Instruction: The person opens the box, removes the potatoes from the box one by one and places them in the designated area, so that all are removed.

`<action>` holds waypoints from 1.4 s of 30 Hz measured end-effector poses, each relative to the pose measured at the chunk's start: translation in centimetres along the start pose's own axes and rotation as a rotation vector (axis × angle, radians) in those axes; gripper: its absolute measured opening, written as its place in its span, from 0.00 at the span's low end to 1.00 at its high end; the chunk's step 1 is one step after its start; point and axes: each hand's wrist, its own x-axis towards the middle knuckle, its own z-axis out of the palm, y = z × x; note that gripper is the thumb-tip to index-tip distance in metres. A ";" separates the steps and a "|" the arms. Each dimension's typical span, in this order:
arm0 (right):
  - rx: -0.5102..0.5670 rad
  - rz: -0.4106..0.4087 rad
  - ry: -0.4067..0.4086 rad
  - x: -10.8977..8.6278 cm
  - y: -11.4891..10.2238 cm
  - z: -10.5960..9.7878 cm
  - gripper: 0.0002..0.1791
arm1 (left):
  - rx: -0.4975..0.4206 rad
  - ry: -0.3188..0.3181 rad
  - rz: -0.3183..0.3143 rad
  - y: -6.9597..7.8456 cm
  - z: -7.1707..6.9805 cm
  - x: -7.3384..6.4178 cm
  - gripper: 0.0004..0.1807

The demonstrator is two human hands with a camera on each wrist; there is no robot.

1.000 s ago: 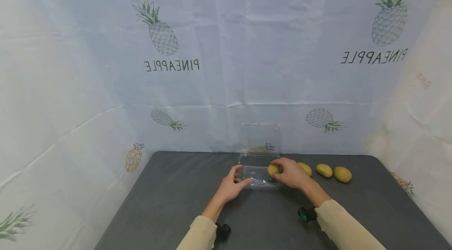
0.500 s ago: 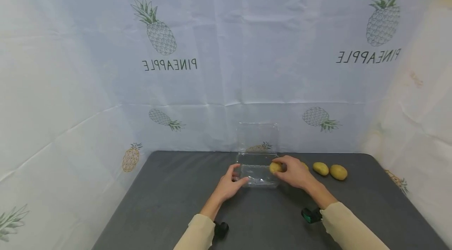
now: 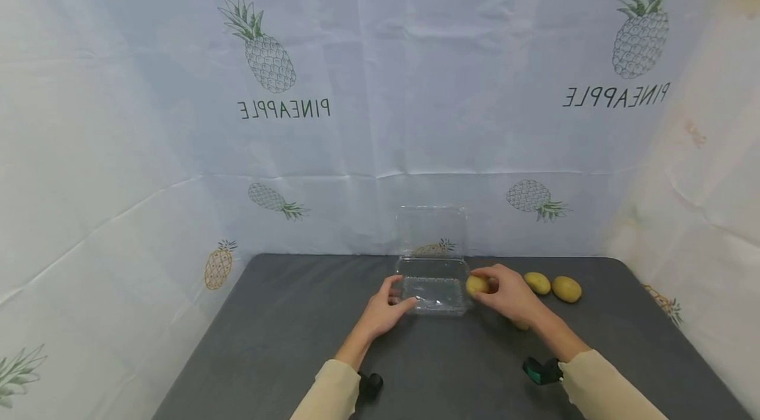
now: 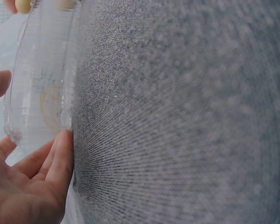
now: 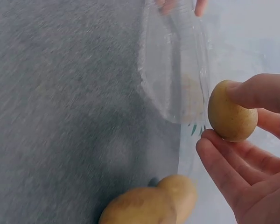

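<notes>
My right hand (image 3: 509, 295) pinches a yellow potato (image 5: 231, 112) between thumb and fingers, just off the right edge of a clear plastic clamshell box (image 3: 433, 295). The box lies on the table with its transparent lid (image 3: 432, 230) raised at the back. At the box's left side is my left hand (image 3: 382, 311). Its fairly straight fingers (image 4: 60, 158) touch the box's wall, while the thumb lies near the front corner. Beyond my right hand lie two more potatoes, one (image 3: 537, 283) beside the other (image 3: 567, 289). Another potato (image 3: 520, 325) is mostly hidden under that hand.
A dark grey table (image 3: 285, 341) carries everything. White cloth (image 3: 356, 143) printed with pineapples hangs close behind and at both sides; the raised lid stands in front of it. Each wrist wears a black camera, such as the right one (image 3: 541, 371).
My right hand has moved right with the potato, from over the box to outside its right edge. The left hand has stayed at the box. The head view has shifted slightly.
</notes>
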 end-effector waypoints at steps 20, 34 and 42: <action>-0.046 -0.020 0.130 -4.1 3.2 -2.5 0.25 | -0.005 0.000 -0.002 -0.2 0.1 0.2 0.37; -0.030 0.126 0.129 -6.6 5.8 -4.1 0.31 | -0.006 0.006 0.012 -0.1 0.1 0.0 0.38; -0.080 0.202 0.105 -7.0 7.3 -4.3 0.33 | -0.011 -0.003 0.004 -0.1 0.1 0.1 0.39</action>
